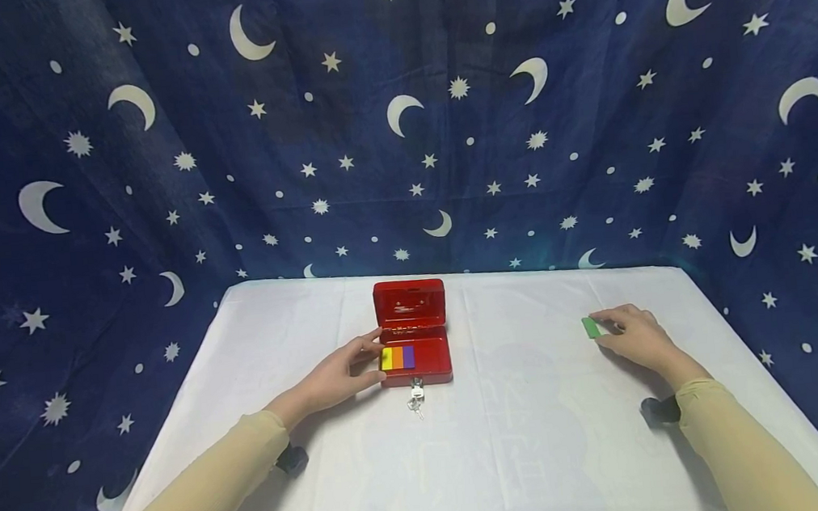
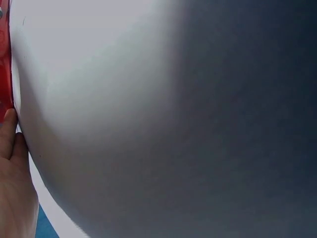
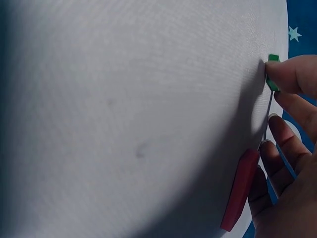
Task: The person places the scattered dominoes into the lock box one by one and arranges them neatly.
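Note:
A small red metal cash box stands with its lid up against the far side. Inside, at its left, yellow, orange and purple blocks lie side by side. My left hand rests along the box's left wall, thumb by the front corner and fingers by the hinge. Its fingers touch the red side in the left wrist view. Far to the right, my right hand pinches a green block between thumb and forefinger. A red block lies beneath that hand's other fingers, hidden in the head view.
Keys on a ring hang from the lock at the box's front. White cloth covers the table. A dark blue curtain with moons and stars rises behind it and along the sides.

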A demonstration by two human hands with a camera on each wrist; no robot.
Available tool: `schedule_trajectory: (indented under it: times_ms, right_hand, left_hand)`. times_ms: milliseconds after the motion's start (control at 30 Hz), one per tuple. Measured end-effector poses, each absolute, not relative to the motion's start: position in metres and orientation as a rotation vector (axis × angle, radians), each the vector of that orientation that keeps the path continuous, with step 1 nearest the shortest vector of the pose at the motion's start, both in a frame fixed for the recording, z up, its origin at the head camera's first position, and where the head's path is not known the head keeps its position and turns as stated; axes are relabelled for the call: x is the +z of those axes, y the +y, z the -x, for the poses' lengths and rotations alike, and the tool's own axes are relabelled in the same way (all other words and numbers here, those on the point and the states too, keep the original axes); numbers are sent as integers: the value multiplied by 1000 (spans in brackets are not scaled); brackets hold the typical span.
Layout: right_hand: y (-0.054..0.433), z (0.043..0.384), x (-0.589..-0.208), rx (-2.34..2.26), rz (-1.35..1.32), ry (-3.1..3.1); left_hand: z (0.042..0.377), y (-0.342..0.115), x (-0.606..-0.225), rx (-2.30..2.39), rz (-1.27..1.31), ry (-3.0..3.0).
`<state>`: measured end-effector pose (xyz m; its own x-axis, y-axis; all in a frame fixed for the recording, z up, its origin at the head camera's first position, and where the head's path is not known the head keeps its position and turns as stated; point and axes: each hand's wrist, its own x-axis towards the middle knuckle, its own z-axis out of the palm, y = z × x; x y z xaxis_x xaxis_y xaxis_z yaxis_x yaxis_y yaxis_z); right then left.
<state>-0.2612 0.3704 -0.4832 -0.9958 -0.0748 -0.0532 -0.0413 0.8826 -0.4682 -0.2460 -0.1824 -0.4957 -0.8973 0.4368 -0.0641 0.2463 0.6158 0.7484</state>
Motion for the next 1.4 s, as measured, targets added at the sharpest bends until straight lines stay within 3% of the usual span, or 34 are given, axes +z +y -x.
schedule_trajectory:
  times_ms: [1400]
  right_hand:
    - [375, 261, -486, -803, 95, 2933]
  left_hand:
    - [247, -183, -497, 1173, -565, 2585]
